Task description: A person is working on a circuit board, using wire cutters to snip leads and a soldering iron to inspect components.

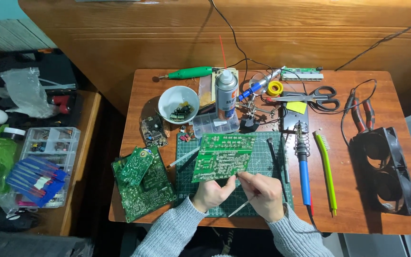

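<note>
My left hand grips the near edge of a green circuit board and holds it tilted, solder side up, over a green cutting mat. My right hand is closed on a thin metal tool like tweezers. Its upper tip reaches the board's near right corner. Both arms wear grey knitted sleeves.
Two more green boards lie at the left. A white bowl of small parts, a spray can, a parts box, scissors, a blue soldering iron, a green brush, pliers and a black double fan crowd the wooden table.
</note>
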